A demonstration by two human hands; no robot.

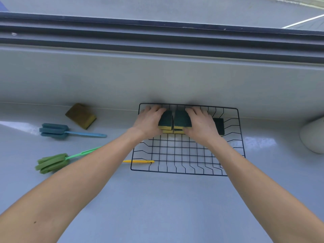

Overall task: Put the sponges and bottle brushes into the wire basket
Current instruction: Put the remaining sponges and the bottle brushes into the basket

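A black wire basket (233, 137) lies on the grey counter against the back wall. Inside its far half, my left hand (149, 121) grips a green-and-yellow sponge (165, 121), and my right hand (201, 125) grips a second one (181, 120) right beside it. More yellow sponge shows under both. Another dark green sponge (219, 126) lies in the basket to the right. Outside, to the left, lie a brown sponge (81, 115), a blue bottle brush (56, 131) and a green bottle brush (52, 163). A yellow handle (138, 161) pokes out from under my left forearm.
A white rounded object (313, 135) sits at the right edge of the counter. A grey wall and a window frame (157, 37) rise just behind the basket.
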